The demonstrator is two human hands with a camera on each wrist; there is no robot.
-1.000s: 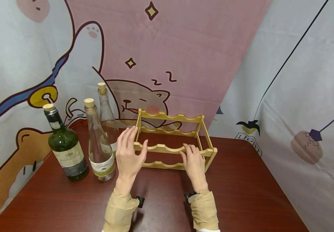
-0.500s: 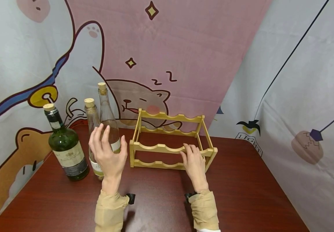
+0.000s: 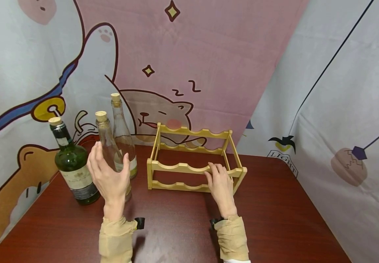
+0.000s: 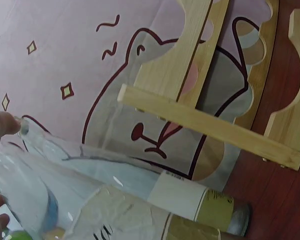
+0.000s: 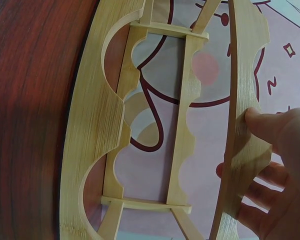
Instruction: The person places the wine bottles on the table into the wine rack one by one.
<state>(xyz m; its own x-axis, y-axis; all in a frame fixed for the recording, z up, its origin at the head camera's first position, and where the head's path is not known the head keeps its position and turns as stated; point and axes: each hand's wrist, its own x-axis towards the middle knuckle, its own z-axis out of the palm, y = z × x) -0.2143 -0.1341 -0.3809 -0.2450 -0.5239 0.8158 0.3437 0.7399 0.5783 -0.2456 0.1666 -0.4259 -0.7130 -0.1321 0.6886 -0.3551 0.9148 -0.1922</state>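
Observation:
My left hand (image 3: 110, 177) is raised before the nearer clear glass bottle (image 3: 107, 140), fingers and thumb spread apart with nothing between them. It covers much of that bottle's lower body and label in the head view. Behind stands a second corked clear bottle (image 3: 123, 140); to the left is a corked green wine bottle (image 3: 72, 159). In the left wrist view, fingertips (image 4: 10, 122) show beside the bottle necks. My right hand (image 3: 221, 186) grips the front upper rail of a wooden wine rack (image 3: 179, 168), thumb on one side and fingers on the other in the right wrist view.
The rack has scalloped rails on two levels and holds no bottles. All stands on a dark red-brown table (image 3: 275, 219). A printed cartoon cloth (image 3: 228, 73) hangs right behind the table's back edge.
My left hand has left the rack's front left corner and moved left to the nearer clear bottle. My right hand stays on the rail; rack and bottles have not moved.

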